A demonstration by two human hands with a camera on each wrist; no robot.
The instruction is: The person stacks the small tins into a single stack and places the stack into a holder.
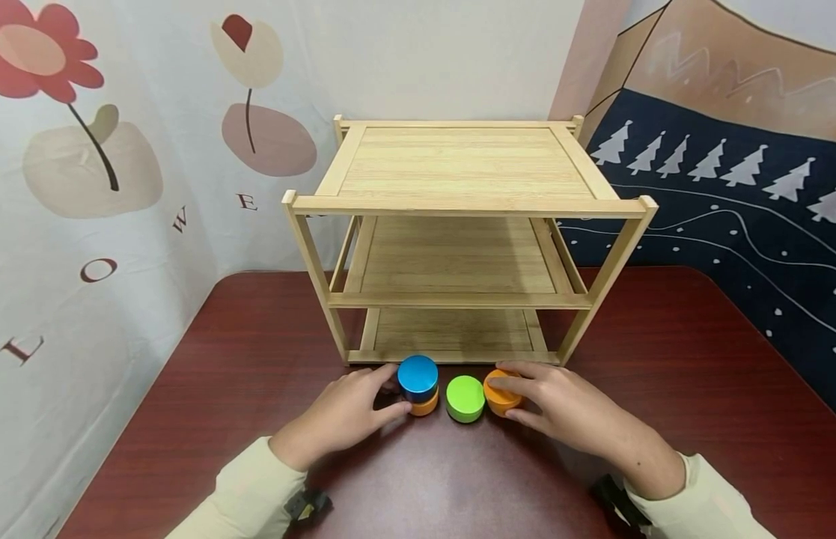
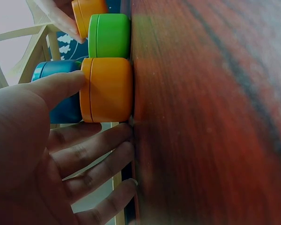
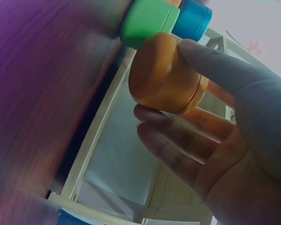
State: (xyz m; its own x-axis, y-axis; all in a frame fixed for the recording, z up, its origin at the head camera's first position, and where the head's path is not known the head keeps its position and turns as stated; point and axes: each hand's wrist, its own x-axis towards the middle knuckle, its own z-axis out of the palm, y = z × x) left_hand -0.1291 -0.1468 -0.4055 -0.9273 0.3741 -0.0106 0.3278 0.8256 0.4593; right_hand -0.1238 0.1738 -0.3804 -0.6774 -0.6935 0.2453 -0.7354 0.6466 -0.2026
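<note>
On the table stands a stack: a blue round tin (image 1: 418,376) on top of an orange round tin (image 2: 107,90). My left hand (image 1: 343,410) is at the stack's left side; its thumb touches the tins and its fingers extend fairly straight behind them. Right beside the stack sits a green round tin (image 1: 465,399). My right hand (image 1: 559,400) holds a second orange tin (image 3: 166,75) between thumb and fingers, just right of the green one. In the left wrist view this tin is raised above the tabletop. The right wrist view shows its underside, tilted.
A three-tier wooden shelf (image 1: 458,206) stands right behind the tins, its bottom bar close to them. The dark red table (image 1: 256,337) has its back edge against cloth: a flower print (image 1: 263,97) at left and a dark tree print (image 1: 714,195) at right.
</note>
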